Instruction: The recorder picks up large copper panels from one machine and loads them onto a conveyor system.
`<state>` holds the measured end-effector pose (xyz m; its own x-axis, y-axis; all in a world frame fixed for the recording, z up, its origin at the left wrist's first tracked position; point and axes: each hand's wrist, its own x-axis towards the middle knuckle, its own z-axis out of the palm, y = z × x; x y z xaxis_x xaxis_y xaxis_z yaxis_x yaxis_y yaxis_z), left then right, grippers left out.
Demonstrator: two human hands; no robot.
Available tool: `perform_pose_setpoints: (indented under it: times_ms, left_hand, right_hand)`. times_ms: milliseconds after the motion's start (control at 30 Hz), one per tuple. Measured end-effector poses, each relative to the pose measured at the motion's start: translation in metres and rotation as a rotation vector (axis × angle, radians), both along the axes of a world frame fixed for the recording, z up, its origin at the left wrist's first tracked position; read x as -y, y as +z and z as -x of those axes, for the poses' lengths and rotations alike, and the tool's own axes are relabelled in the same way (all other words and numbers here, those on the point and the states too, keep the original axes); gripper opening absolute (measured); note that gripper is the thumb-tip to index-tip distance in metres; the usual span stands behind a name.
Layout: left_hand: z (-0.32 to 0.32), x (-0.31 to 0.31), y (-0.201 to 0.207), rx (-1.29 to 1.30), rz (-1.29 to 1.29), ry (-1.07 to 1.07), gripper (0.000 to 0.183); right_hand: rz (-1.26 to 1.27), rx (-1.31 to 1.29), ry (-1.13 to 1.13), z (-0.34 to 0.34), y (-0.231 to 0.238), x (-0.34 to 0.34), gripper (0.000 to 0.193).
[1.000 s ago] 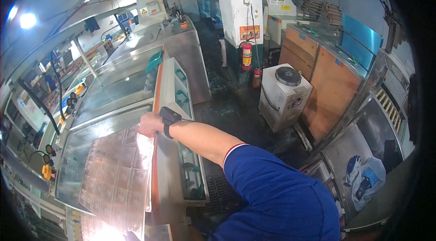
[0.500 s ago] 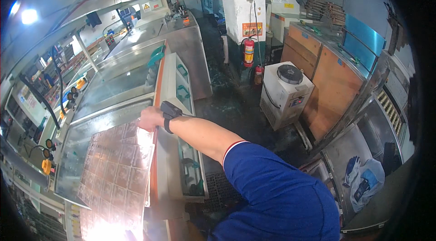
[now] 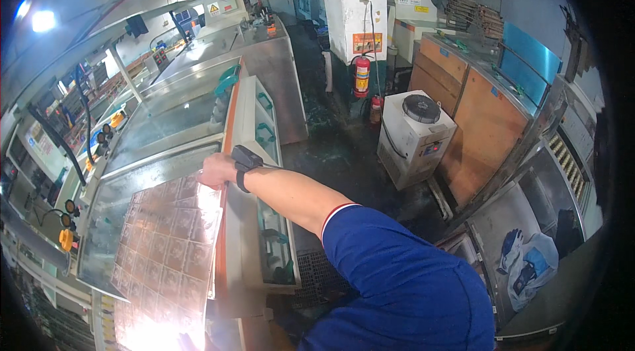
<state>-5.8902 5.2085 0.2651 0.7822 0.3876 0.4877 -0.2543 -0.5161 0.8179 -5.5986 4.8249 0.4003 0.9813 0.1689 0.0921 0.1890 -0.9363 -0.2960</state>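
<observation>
The right hand (image 3: 215, 171) grips the far corner of a copper-coloured panel (image 3: 162, 238) over the near right corner of the machine (image 3: 106, 225), left hand not visible, positioning seemingly underway, the next move likely calling for steady support

Long machine (image 3: 231, 116) — glassy top (image 3: 173, 116), gridded copper-coloured sheet (image 3: 164, 242) over it

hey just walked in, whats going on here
A person in a blue short-sleeved top reaches out with the right hand, gripping the far corner of a copper-coloured sheet with a grid pattern. The sheet is over part of a long machine, with strong glare at its near end. The left hand can't be made out. A white boxy unit stands on the floor to the right.
</observation>
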Motion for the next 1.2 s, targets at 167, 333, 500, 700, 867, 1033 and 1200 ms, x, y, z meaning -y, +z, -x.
perform_pose_setpoints:
  times_ms: [167,333,500,700,867,1033,1200]
  left_hand:
    - [-0.001,-0.003,-0.006,0.028,-0.006,-0.008,0.050]
    - [0.000,-0.003,-0.008,0.069,0.041,0.007,0.051]
    - [0.003,0.004,0.004,0.039,0.006,-0.017,0.051]
    - [0.004,0.009,0.009,0.068,0.068,-0.055,0.051]
    - [0.008,0.014,0.013,0.052,0.073,-0.040,0.049]
    - [0.014,0.008,0.016,0.014,0.042,-0.023,0.050]
    - [0.013,0.008,0.035,-0.184,-0.427,0.012,0.055]
  right_hand:
    - [-0.055,-0.029,0.016,0.002,0.000,0.001,0.043]
    - [-0.010,-0.021,0.014,-0.001,-0.002,0.000,0.044]
    - [0.016,-0.029,0.052,-0.006,-0.004,0.002,0.048]
    - [-0.003,0.009,0.036,-0.006,-0.004,0.003,0.045]
    - [0.047,-0.008,0.068,-0.003,-0.003,0.003,0.046]
    - [-0.008,-0.044,0.002,0.001,0.000,0.001,0.049]
    - [-0.109,-0.082,-0.046,0.001,0.001,0.002,0.047]
